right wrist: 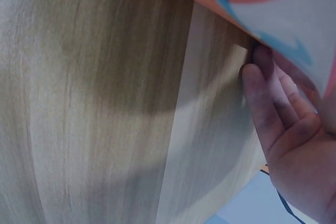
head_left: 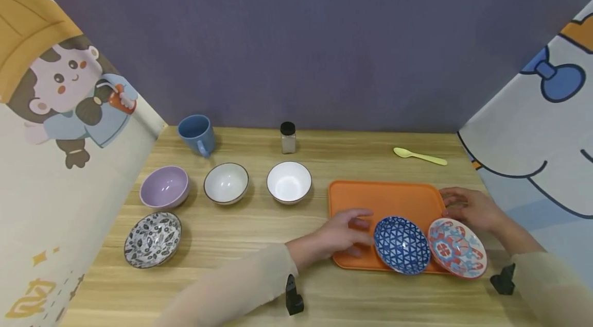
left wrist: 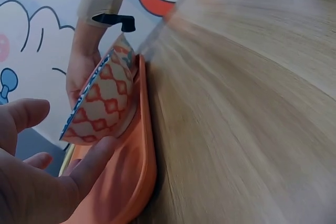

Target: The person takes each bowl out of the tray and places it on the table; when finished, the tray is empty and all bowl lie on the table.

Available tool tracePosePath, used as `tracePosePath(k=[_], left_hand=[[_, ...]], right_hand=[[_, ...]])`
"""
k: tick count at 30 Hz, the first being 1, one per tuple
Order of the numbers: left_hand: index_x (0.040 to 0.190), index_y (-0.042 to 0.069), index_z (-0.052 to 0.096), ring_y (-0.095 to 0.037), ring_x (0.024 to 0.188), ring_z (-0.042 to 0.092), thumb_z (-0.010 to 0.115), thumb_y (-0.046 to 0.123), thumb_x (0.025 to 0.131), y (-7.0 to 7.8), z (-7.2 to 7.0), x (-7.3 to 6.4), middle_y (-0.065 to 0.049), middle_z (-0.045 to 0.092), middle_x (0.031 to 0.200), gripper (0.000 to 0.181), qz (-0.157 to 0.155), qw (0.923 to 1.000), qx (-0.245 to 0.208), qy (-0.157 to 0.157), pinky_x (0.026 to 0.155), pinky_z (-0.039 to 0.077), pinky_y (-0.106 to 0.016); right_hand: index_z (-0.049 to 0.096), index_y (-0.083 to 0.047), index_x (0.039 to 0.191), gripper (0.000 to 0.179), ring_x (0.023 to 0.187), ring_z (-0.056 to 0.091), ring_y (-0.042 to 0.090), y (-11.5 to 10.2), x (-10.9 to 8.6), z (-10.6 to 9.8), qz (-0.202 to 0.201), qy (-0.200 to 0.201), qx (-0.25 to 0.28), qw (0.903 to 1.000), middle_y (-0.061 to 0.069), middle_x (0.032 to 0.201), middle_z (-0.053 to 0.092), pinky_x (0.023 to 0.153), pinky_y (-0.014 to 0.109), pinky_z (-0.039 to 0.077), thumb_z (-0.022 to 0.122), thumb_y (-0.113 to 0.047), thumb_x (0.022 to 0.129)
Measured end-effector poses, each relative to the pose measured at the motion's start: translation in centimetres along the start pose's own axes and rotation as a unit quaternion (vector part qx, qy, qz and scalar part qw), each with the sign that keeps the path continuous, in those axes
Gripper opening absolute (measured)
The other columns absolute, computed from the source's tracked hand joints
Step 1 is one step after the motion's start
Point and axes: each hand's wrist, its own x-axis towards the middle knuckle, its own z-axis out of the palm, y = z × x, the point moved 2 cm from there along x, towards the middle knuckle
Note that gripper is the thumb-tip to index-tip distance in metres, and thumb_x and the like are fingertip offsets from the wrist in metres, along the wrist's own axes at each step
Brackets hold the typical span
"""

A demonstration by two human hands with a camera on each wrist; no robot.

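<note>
Orange tray [head_left: 384, 195] sits between your hands on the bench [head_left: 259, 234]. Left hand [head_left: 345, 234] rests loose on its left edge, right hand [head_left: 468, 208] curls at the right rim. Lift unevenly and the blue bowl [head_left: 401, 244] and red bowl [head_left: 457, 247] by your fingers could slide off.

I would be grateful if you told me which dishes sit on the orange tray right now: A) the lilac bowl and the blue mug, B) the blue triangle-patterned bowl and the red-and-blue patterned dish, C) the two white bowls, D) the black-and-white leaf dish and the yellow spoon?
B: the head view shows the blue triangle-patterned bowl and the red-and-blue patterned dish along the near edge of the orange tray; the other dishes stand on the wooden table.
</note>
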Motion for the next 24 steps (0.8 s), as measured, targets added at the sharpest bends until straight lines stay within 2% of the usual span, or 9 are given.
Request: tracePosePath(k=[4,11,17,24], left_hand=[[0.146,0.011,0.057,-0.020,0.090,0.068,0.075,-0.003,0.085,-0.1,0.6,0.5,-0.007,0.064,0.123,0.065,-0.010,0.9999,0.001,0.001,0.069,0.067,-0.047],[0.145,0.014,0.056,-0.020,0.088,0.069,0.073,-0.004,0.086,-0.6,1.7,1.2,-0.009,0.066,0.117,0.064,-0.018,0.9998,0.007,-0.002,0.068,0.066,-0.049],[0.144,0.016,0.056,-0.020,0.084,0.069,0.073,-0.006,0.084,-0.7,2.6,1.3,-0.009,0.065,0.112,0.066,-0.023,0.9997,0.008,-0.002,0.068,0.066,-0.050],[0.146,0.014,0.054,-0.020,0.082,0.068,0.072,-0.009,0.083,-0.9,2.7,1.3,-0.009,0.065,0.113,0.069,-0.024,0.9996,0.013,0.003,0.069,0.066,-0.049]], right_hand=[[0.051,0.003,0.144,0.061,0.101,0.067,0.030,0.2,0.0,0.2,0.001,0.000,0.011,0.9999,0.019,0.114,0.070,0.071,0.025,0.059,0.076,-0.018,0.092],[0.050,0.005,0.145,0.061,0.098,0.068,0.026,0.2,-0.1,0.0,-0.010,-0.002,0.022,0.9997,0.021,0.116,0.069,0.069,0.026,0.061,0.075,-0.016,0.094],[0.048,0.005,0.147,0.061,0.097,0.067,0.023,0.1,-0.3,0.1,-0.011,-0.006,0.038,0.9992,0.022,0.117,0.068,0.070,0.027,0.062,0.074,-0.016,0.095],[0.049,0.004,0.146,0.062,0.096,0.067,0.021,0.3,-0.1,0.3,-0.003,-0.001,0.040,0.9992,0.021,0.117,0.068,0.071,0.026,0.062,0.075,-0.016,0.094]])
